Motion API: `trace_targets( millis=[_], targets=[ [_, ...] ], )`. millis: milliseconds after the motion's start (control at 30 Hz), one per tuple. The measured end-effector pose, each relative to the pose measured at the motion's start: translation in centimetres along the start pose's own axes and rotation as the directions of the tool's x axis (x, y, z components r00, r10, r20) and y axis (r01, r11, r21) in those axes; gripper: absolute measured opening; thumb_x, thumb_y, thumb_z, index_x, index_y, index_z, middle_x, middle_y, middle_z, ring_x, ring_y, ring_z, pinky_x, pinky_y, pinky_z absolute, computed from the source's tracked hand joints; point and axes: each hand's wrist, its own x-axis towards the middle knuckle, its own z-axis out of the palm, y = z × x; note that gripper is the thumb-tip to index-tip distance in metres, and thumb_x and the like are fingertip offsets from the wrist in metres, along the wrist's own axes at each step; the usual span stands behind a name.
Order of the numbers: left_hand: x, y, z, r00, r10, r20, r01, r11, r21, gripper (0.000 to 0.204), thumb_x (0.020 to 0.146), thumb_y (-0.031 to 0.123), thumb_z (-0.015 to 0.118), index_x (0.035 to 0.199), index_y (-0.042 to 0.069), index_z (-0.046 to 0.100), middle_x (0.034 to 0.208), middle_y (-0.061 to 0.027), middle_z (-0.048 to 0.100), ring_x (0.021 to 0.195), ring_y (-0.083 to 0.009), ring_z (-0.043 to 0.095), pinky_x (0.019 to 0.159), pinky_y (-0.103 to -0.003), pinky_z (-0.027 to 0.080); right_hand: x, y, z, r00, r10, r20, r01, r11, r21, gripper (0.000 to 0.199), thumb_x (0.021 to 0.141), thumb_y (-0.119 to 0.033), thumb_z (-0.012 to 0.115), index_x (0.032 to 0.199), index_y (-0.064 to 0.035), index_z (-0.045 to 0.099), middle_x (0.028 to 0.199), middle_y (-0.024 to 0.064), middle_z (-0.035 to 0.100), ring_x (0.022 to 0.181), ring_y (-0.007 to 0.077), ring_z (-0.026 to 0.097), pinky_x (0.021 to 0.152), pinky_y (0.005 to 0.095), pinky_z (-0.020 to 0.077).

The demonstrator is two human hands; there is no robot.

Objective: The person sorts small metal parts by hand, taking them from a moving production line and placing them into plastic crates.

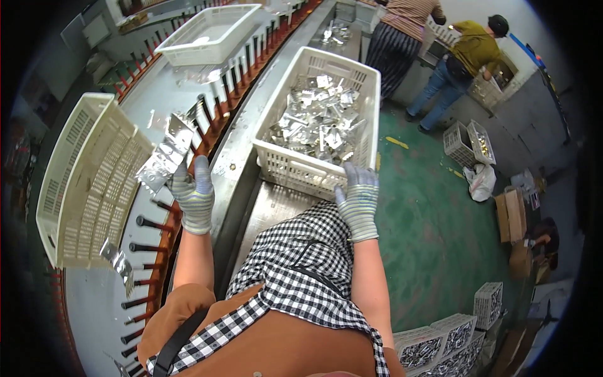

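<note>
My left hand (pixel 193 196), in a striped knit glove, is closed on several shiny metal brackets (pixel 168 154) with holes in them. They stick up and out to the left, over a row of dark upright pegs. My right hand (pixel 360 202), gloved alike, has its fingers hooked over the near right corner of a white plastic crate (pixel 295 168). Inside the crate lies a loose heap of similar brackets (pixel 323 119). The crate rests at the edge of a metal bench, right in front of me.
A reddish-brown chain with upright pegs (pixel 233 78) curves along the bench. Beyond it stand a tilted white crate (pixel 94 188) and a white tray (pixel 210 34). A loose bracket (pixel 119 264) lies near the pegs. Two people work at the far right, and filled crates (pixel 433 342) stand on the green floor.
</note>
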Motion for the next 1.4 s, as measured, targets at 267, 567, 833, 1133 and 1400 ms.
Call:
trace_targets(
  millis=[267,567,833,1133,1400],
  targets=[
    [-0.7,-3.7,4.7,0.985,-0.106,0.138,0.057,0.944,0.324,0.056,0.086,0.034,0.060,0.116,-0.012,0.052,0.112,-0.0307,0.057,0.103,-0.0424,0.054,0.092,-0.043,0.042,-0.1,-0.3,0.0,1.000,0.018,0.018,-0.019,0.999,0.031,0.059,0.069,-0.018,0.066,0.124,-0.0080,0.046,0.114,0.0112,0.053,0.110,0.0284,0.048,0.105,0.0472,0.0295],
    [2.9,-6.3,4.4,0.981,-0.185,-0.049,0.189,0.901,0.389,0.065,0.086,0.036,0.059,0.127,-0.012,0.043,0.127,-0.0312,0.048,0.116,-0.0405,0.048,0.099,-0.039,0.038,0.1,-0.4,-0.3,1.000,0.014,-0.006,-0.013,0.999,0.044,0.058,0.067,-0.018,0.067,0.121,-0.0075,0.047,0.108,0.0119,0.054,0.105,0.0288,0.050,0.103,0.0480,0.0313],
    [2.9,-6.8,1.4,0.929,-0.350,-0.124,0.369,0.836,0.406,0.059,0.084,0.043,0.060,0.109,-0.010,0.057,0.101,-0.0277,0.062,0.094,-0.0388,0.059,0.084,-0.041,0.045,0.0,-0.1,-0.2,0.999,0.005,-0.044,-0.003,0.998,0.055,0.058,0.067,-0.018,0.068,0.121,-0.0075,0.047,0.109,0.0115,0.053,0.106,0.0290,0.049,0.103,0.0482,0.0313],
    [3.9,-2.8,0.8,0.914,0.114,-0.390,-0.116,0.993,0.018,0.038,0.085,0.002,0.061,0.122,0.001,0.053,0.123,-0.0111,0.056,0.111,-0.0190,0.052,0.098,-0.033,0.037,0.0,-0.3,-0.6,1.000,0.028,0.012,-0.029,0.999,0.039,0.056,0.068,-0.016,0.067,0.120,-0.0085,0.047,0.109,0.0108,0.053,0.107,0.0277,0.049,0.105,0.0460,0.0308],
    [4.8,4.6,9.0,0.999,-0.023,0.033,0.023,1.000,-0.008,0.040,0.085,0.020,0.065,0.117,-0.001,0.056,0.115,-0.0175,0.059,0.109,-0.0252,0.053,0.097,-0.034,0.039,0.1,-0.7,-0.7,0.999,0.028,0.026,-0.028,0.999,0.018,0.056,0.069,-0.017,0.067,0.120,-0.0087,0.046,0.109,0.0111,0.053,0.108,0.0275,0.049,0.105,0.0457,0.0298]
  ],
)
